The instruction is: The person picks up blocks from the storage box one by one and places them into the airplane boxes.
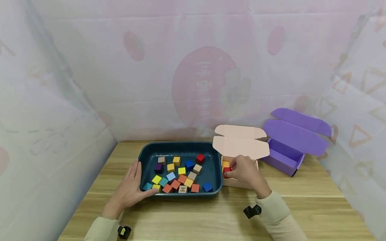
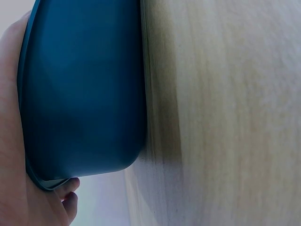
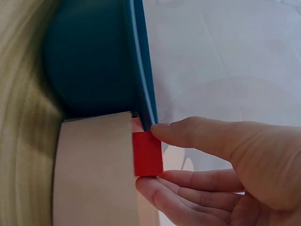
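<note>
My right hand [image 1: 243, 170] pinches a red cube [image 3: 148, 154] between thumb and fingers. It holds the cube at the mouth of the open pale peach box [image 1: 239, 182], low against the front wall in the right wrist view. A yellow-orange cube [image 1: 225, 164] shows inside that box behind the red one. My left hand [image 1: 128, 184] rests along the left side of a dark teal tray [image 1: 181, 194], its fingers extended along the rim and the thumb across the front left corner. Several coloured cubes lie scattered in the tray, among them a wooden one marked H [image 1: 182, 189].
An open purple box [image 1: 284, 157] stands to the right of the peach box, at the back of the wooden table [image 1: 193, 217]. Both box lids stand raised behind them. A patterned cloth wall [image 1: 150, 83] rises behind the table. The tray sits close against the peach box.
</note>
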Motion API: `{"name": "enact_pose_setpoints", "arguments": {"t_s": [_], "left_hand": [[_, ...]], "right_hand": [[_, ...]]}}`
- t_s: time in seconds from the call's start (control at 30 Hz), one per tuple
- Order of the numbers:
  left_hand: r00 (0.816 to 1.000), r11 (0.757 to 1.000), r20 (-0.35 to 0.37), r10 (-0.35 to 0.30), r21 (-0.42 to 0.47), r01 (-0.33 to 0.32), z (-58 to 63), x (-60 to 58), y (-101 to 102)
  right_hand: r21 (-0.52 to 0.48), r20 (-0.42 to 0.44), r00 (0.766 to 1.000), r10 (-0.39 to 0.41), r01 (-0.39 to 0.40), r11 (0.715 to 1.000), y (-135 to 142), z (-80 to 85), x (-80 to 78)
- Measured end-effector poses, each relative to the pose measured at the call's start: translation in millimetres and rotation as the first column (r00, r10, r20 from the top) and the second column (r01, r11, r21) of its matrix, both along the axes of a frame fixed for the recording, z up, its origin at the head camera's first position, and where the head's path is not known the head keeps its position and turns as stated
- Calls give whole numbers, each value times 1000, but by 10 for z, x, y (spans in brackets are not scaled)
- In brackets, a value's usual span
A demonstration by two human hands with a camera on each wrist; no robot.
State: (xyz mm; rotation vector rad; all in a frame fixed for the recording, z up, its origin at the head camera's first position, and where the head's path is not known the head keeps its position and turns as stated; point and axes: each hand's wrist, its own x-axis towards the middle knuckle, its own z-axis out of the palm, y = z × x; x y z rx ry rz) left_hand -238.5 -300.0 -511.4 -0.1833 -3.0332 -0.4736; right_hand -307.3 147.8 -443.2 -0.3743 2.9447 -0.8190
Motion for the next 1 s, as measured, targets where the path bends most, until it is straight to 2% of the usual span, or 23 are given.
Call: {"name": "enact_pose_setpoints", "arguments": {"t_s": [0.1,0.47,0.7,1.0], "left_hand": [[1000,1000,1,2,-3,-2,-15,2,-3],[1000,1000,-6,4,2,-4,-32,-11,-9],[1000,1000,-1,5,3,-5,-23,-15,-6],[1000,1000,-2,4,2,-4,-13,-9,-10]], "right_hand": [[13,-5,1000,-7,7,1000,-21,-59,4],[-94,65,997,-33,40,995,-74,-184,-16],[-79,160,984,-77,90,993,-81,-195,-74],[-67,236,969,-73,91,994,-66,-225,-146]]}}
